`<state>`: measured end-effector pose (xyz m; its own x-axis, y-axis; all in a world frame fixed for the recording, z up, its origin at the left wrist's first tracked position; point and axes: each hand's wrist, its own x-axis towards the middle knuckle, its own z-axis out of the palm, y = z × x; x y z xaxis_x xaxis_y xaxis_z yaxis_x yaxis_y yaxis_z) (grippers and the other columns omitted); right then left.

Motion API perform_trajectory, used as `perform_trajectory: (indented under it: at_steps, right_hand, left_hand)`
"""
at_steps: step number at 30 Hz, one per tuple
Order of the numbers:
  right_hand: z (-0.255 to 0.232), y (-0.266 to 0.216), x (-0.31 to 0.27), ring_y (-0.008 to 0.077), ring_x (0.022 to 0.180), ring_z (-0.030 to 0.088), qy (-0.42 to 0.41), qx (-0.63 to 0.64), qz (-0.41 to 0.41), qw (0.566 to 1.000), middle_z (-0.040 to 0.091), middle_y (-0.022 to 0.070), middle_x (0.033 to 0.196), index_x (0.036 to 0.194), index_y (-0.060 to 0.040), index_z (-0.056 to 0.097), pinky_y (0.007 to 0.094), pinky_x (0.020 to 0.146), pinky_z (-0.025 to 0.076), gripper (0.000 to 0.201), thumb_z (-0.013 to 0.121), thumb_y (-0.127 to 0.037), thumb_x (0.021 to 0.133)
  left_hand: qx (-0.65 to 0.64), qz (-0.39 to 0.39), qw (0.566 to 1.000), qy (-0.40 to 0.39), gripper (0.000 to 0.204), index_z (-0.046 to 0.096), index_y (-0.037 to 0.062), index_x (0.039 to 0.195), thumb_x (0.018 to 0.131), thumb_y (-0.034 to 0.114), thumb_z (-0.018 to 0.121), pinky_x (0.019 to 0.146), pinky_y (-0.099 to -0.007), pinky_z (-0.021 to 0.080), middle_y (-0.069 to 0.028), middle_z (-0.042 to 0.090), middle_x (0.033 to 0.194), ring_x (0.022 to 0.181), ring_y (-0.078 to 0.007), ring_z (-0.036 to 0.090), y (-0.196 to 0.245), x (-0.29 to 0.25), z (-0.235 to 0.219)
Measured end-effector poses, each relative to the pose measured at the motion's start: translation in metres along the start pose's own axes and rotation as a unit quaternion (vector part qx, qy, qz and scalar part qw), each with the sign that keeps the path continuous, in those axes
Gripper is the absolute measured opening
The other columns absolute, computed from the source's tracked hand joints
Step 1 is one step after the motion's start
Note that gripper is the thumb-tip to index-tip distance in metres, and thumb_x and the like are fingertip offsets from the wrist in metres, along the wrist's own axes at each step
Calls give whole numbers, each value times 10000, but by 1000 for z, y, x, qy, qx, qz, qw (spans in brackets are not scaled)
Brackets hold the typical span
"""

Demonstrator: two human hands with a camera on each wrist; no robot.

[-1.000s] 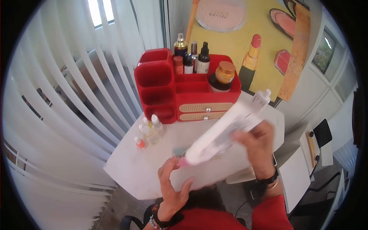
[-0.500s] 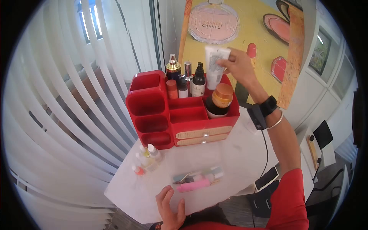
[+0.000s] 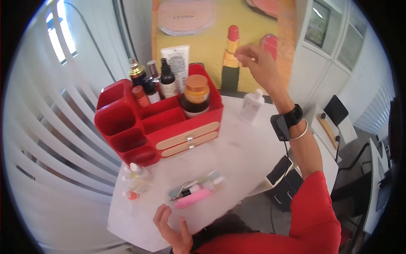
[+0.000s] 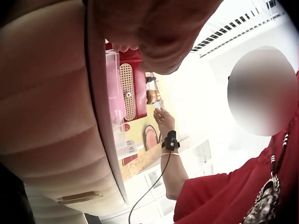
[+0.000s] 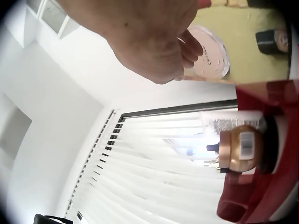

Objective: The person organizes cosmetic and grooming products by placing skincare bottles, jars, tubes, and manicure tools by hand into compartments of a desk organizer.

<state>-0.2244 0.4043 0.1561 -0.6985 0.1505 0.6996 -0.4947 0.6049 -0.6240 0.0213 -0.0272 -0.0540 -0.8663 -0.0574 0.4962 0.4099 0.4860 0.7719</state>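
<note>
The white tube [image 3: 176, 63] is set upright in the red organizer [image 3: 169, 122]; the right hand [image 3: 258, 63] is raised beside it, fingers loosely curled and empty. The left hand [image 3: 173, 230] (fingers relaxed) is rested on the desk [image 3: 237, 152] edge near the pink item [image 3: 192, 199], judged the next pickup.

Legible text: none with certainty — faint lettering on the painted pink round compact [image 3: 185, 17] of the yellow wall picture, fine print on the white squeeze tube [image 3: 177, 63] in the red plastic organiser [image 3: 169, 122], and a barcode on the amber-lidded jar [image 5: 245, 148], all too small to read.

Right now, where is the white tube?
In the head view, the white tube stands upright in the back of the red organizer, behind the amber-lidded jar, right of the dark bottles.
</note>
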Motion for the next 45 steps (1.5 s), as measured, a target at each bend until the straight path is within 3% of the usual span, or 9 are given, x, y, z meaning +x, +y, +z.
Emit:
perform_trajectory:
  at_steps: [7,10,14,17,19,22,28,34,45]
  right_hand:
    - [-42,67,-89,406,1121,764,-80,-280,67,954,796,197,1167,1301,-2,721,478,974,593,490,856,-353,987]
    - [-39,70,-102,402,1103,768,-108,-264,194,939,790,219,1157,1292,-15,699,481,951,592,494,863,-358,977]
    - [-33,61,-106,406,1084,770,-97,-261,222,934,790,227,1133,1254,-24,683,484,932,590,498,876,-378,962]
    - [-34,53,-113,409,1036,778,-75,-276,177,942,794,210,1070,1213,-28,672,493,904,592,483,874,-389,963]
    - [-35,43,-113,403,980,786,-45,-303,173,936,791,202,1014,1225,-26,670,482,853,597,484,883,-369,958]
    - [-43,20,-98,397,915,791,10,-289,94,953,785,208,977,1236,-23,671,471,799,601,469,886,-341,965]
    - [-26,-54,-11,407,862,797,151,-243,-73,955,785,237,939,1260,12,674,474,782,611,536,882,-389,972]
    - [47,-76,65,478,899,803,113,-258,-114,953,787,322,953,1226,81,655,532,806,639,623,827,-447,941]
    - [114,-47,61,526,923,779,-15,-385,-86,919,773,338,943,1236,73,633,594,836,626,582,780,-420,963]
  left_hand:
    - [14,24,1000,-6,400,608,-30,1420,1054,106,692,1071,-467,504,-256,588,1535,1327,-380,584,3,0,0]
    - [17,25,1000,-2,399,608,-27,1429,1064,110,690,1064,-466,512,-250,587,1541,1336,-377,583,4,-1,0]
    - [27,29,999,8,395,613,-23,1430,1063,104,691,1055,-459,520,-247,586,1543,1337,-376,585,-7,-4,-1]
    - [21,24,999,5,390,617,-18,1425,1061,98,695,1047,-449,527,-247,584,1546,1343,-373,586,-6,-5,0]
    - [-3,-5,1000,10,397,637,-21,1380,1000,55,722,1209,-570,445,-283,619,1471,1392,-471,585,-5,-4,0]
    - [15,16,1000,1,345,625,-18,1364,1053,107,707,1134,-498,484,-254,606,1494,1351,-396,590,-5,0,-1]
    - [-1,15,1000,4,321,642,-19,1326,1047,121,715,1181,-535,453,-258,626,1449,1335,-426,608,3,4,-1]
    - [-24,-10,1000,4,263,680,-3,1276,1043,115,710,1163,-529,476,-246,634,1433,1331,-420,617,-3,1,-4]
    - [-54,-7,998,-5,244,704,-2,1260,1023,55,716,1118,-511,521,-251,663,1411,1281,-410,650,-7,3,-10]
